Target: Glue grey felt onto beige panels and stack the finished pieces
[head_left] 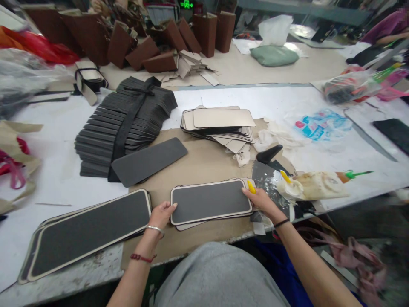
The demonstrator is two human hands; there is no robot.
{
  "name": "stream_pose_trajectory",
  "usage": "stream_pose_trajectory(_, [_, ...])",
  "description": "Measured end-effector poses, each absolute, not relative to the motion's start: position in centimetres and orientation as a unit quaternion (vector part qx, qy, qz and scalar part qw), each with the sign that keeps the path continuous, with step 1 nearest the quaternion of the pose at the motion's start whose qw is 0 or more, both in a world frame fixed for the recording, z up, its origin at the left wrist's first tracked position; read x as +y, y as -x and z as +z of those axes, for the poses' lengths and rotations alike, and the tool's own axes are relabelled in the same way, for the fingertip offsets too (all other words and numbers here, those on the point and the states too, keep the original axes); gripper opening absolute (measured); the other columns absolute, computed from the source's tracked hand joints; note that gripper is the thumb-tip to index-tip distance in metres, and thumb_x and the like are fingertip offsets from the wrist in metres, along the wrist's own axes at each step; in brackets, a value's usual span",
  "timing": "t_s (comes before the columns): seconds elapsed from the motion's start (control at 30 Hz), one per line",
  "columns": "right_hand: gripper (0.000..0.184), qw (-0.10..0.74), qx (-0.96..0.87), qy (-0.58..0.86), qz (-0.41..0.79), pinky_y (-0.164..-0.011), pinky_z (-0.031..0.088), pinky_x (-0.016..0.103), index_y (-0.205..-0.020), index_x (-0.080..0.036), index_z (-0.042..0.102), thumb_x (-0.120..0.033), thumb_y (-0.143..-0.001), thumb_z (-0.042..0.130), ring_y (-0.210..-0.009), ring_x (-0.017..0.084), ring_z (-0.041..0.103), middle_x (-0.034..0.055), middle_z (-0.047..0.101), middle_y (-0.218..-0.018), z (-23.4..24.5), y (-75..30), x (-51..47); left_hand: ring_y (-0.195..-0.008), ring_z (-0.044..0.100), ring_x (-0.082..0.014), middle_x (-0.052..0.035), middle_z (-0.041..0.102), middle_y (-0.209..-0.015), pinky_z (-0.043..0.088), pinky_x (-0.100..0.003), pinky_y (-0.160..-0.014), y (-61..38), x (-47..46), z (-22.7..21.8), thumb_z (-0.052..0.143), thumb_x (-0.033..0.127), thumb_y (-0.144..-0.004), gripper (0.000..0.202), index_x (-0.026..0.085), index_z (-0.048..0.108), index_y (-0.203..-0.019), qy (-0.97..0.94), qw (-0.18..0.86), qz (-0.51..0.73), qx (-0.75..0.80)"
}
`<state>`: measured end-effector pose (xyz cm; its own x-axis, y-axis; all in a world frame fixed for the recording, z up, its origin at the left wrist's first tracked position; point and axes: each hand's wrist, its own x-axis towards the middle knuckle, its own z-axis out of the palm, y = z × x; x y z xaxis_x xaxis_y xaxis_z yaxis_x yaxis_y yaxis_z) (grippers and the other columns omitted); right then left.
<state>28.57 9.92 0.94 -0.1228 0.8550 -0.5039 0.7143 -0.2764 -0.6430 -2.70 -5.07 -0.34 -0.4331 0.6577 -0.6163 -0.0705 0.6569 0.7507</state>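
A dark grey rounded panel with a cream border [211, 200] lies on top of similar pieces in front of me. My left hand [162, 214] is closed at its left end, thumb on the edge. At the right end, my right hand [260, 199] grips the corner, and a small yellow tool [251, 186] sticks up from the same hand; its other end is hidden. To the left lies a stack of bordered panels [92, 232]. A loose plain dark grey panel [150, 161] rests behind, against a strapped bundle of dark pieces [124, 128].
A pile of cream panels [223, 119] stands farther back. On the right are a glue-smeared board [266, 181], a black-handled tool [269, 154] and a glue-coated bottle with a green nozzle [319, 185]. Brown boxes [204, 34] line the back. The table's front edge runs near my body.
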Motion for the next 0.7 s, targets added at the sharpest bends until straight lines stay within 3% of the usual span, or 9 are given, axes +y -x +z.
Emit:
stream_pose_trajectory(0.13, [0.037,0.067,-0.562,0.659,0.495,-0.038,0.027,0.021,-0.052,-0.019,0.042,-0.051,-0.071,0.046,-0.036,0.007,0.033,-0.0042,0.039,-0.04,0.8,-29.1,9.0,-0.041,0.036,-0.0077,0.0066,0.043,-0.042,0.027,-0.02,-0.043,3.0,-5.2,-0.7,0.059,0.054,-0.052,0.039,0.017,0.048,-0.054,-0.19,0.508,0.346,0.765])
stream_pose_trajectory(0.47, [0.035,0.086,-0.591,0.662,0.453,-0.044,0.03,0.022,-0.049,-0.02,0.041,-0.05,-0.061,0.053,-0.041,0.009,0.037,-0.0055,0.039,-0.039,-0.6,-29.3,8.6,-0.04,0.032,-0.0076,0.0072,0.038,-0.04,0.023,-0.021,-0.042,2.8,-5.0,-1.9,0.058,0.058,-0.05,0.043,0.017,0.049,-0.051,-0.204,0.476,0.367,0.773])
stream_pose_trajectory(0.7, [0.038,0.124,-0.566,0.664,0.472,-0.043,0.028,0.022,-0.06,-0.018,0.048,-0.054,-0.059,0.059,-0.041,0.008,0.034,-0.0072,0.038,-0.042,2.5,-29.3,7.9,-0.049,0.039,-0.01,0.0054,0.04,-0.045,0.03,-0.022,-0.047,3.0,-5.5,-0.2,0.06,0.055,-0.052,0.04,0.017,0.05,-0.049,-0.209,0.429,0.415,0.775])
